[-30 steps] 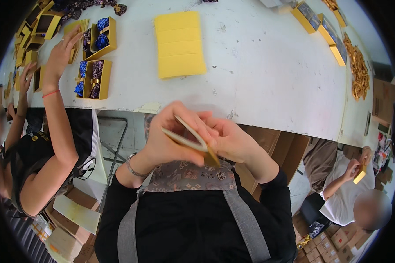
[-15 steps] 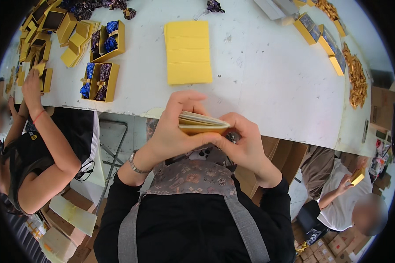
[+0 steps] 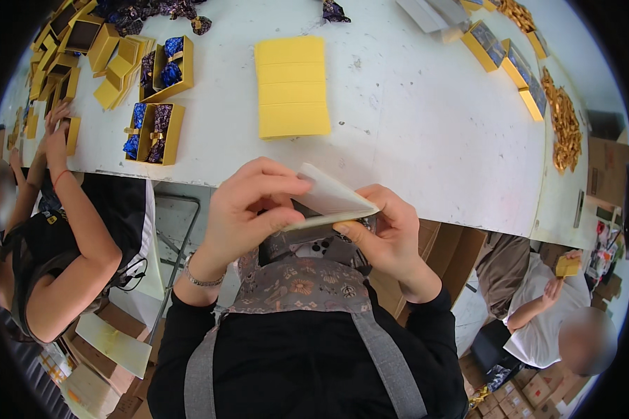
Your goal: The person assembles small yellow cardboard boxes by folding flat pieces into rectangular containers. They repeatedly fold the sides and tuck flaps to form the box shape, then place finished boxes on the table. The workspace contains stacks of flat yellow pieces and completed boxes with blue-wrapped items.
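Note:
A folded card (image 3: 334, 193), pale on its inner faces and yellow on the outside, stands partly opened between my hands above the table's front edge. My right hand (image 3: 390, 234) pinches it at the folded right end, thumb below and fingers behind. At the other end is my left hand (image 3: 248, 209), its index fingertip against the raised leaf and its thumb at the lower one. Just beyond my hands lies a stack of flat yellow cards (image 3: 293, 87) with crosswise creases.
Left of the stack, two gold boxes (image 3: 177, 136) hold blue and purple wrapped pieces. More gold boxes (image 3: 84, 35) pile at far left. Filled boxes (image 3: 516, 65) and gold wrapped pieces (image 3: 563, 126) lie at right. A co-worker's arm (image 3: 84, 223) reaches in at left; another person (image 3: 548, 307) sits right.
The card's leaves have spread apart, the upper one now raised with its pale face showing. My left hand has shifted left and lower, toward the card's end. The right hand keeps hold.

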Action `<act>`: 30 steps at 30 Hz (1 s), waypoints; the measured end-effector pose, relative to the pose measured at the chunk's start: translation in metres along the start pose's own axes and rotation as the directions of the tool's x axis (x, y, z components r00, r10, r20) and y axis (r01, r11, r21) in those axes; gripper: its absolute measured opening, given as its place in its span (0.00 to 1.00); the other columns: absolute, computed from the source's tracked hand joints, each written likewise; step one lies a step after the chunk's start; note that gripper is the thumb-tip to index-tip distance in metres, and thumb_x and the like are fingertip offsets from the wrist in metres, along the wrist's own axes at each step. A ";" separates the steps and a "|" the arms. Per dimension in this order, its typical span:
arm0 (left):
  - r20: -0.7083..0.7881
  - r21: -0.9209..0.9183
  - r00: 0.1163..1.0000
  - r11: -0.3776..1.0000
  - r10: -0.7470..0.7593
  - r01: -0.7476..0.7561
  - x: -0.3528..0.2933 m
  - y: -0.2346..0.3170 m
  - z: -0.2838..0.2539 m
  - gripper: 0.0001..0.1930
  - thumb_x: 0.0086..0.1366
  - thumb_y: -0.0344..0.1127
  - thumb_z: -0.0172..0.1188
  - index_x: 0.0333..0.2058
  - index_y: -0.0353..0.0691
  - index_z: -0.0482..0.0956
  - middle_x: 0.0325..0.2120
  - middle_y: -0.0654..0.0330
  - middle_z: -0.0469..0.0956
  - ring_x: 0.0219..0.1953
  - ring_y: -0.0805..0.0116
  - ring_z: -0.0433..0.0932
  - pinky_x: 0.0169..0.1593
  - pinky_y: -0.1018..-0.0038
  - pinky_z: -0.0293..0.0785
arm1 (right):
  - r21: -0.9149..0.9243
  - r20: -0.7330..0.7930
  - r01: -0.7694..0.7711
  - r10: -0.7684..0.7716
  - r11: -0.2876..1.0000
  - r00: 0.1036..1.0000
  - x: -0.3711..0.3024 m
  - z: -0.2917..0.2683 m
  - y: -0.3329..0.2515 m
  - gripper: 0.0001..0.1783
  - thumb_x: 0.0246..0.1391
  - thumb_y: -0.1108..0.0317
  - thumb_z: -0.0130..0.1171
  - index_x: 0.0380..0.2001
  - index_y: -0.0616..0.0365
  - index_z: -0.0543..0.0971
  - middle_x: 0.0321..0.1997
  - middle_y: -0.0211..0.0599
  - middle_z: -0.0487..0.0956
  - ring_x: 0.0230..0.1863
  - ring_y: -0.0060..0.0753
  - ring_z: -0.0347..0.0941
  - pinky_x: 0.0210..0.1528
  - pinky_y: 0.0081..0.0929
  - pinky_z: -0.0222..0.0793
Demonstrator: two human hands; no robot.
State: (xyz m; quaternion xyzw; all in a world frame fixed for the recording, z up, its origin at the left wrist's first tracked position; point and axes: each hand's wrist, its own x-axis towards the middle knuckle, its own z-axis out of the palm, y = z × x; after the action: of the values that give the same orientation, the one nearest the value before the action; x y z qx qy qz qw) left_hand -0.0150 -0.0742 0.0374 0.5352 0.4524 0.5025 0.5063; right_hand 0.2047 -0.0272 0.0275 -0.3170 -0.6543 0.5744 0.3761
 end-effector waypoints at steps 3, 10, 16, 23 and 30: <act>-0.067 -0.064 0.998 0.998 -0.017 0.013 -0.003 0.007 0.013 0.15 0.58 0.22 0.58 0.45 0.32 0.75 0.46 0.54 0.67 0.40 0.71 0.74 0.37 0.79 0.72 | -0.020 0.027 0.014 -0.013 1.000 1.000 0.005 0.002 -0.004 0.11 0.41 0.78 0.68 0.29 0.60 0.76 0.34 0.38 0.79 0.31 0.28 0.76 0.33 0.21 0.70; -0.160 0.519 0.950 0.842 0.267 -0.149 -0.022 -0.004 0.026 0.28 0.69 0.52 0.42 0.51 0.31 0.71 0.53 0.48 0.64 0.50 0.57 0.69 0.53 0.67 0.65 | -0.024 0.027 0.042 -0.041 0.999 0.999 0.006 0.007 -0.001 0.12 0.39 0.78 0.68 0.28 0.59 0.75 0.33 0.39 0.79 0.30 0.33 0.77 0.32 0.23 0.71; -0.011 0.520 0.987 0.844 0.159 -0.130 -0.021 -0.006 0.027 0.37 0.68 0.59 0.33 0.58 0.26 0.60 0.61 0.43 0.57 0.61 0.50 0.60 0.60 0.64 0.57 | -0.038 -0.020 0.106 -0.107 0.994 0.994 0.005 0.014 0.006 0.12 0.39 0.79 0.67 0.28 0.59 0.74 0.33 0.40 0.79 0.28 0.36 0.76 0.30 0.24 0.71; 0.015 0.029 0.999 0.998 -0.052 0.052 -0.038 -0.028 0.054 0.43 0.65 0.61 0.41 0.62 0.27 0.42 0.61 0.43 0.54 0.60 0.57 0.60 0.61 0.65 0.58 | -0.054 -0.003 0.097 -0.098 0.994 0.995 0.000 0.031 0.001 0.12 0.38 0.80 0.66 0.27 0.61 0.74 0.30 0.41 0.78 0.27 0.36 0.76 0.27 0.25 0.71; -0.026 -0.161 0.992 0.980 -0.123 0.117 -0.029 -0.023 0.044 0.38 0.59 0.55 0.59 0.57 0.33 0.55 0.52 0.48 0.67 0.53 0.63 0.69 0.55 0.68 0.68 | -0.040 -0.035 0.090 -0.091 0.995 0.995 -0.007 0.037 0.010 0.11 0.39 0.80 0.65 0.30 0.60 0.77 0.28 0.39 0.78 0.27 0.36 0.76 0.27 0.27 0.71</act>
State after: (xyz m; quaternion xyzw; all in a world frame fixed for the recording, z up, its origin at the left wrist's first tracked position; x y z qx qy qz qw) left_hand 0.0269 -0.1051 0.0132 0.4558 0.4513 0.5149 0.5686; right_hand 0.1763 -0.0506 0.0142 -0.3047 -0.6721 0.5381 0.4073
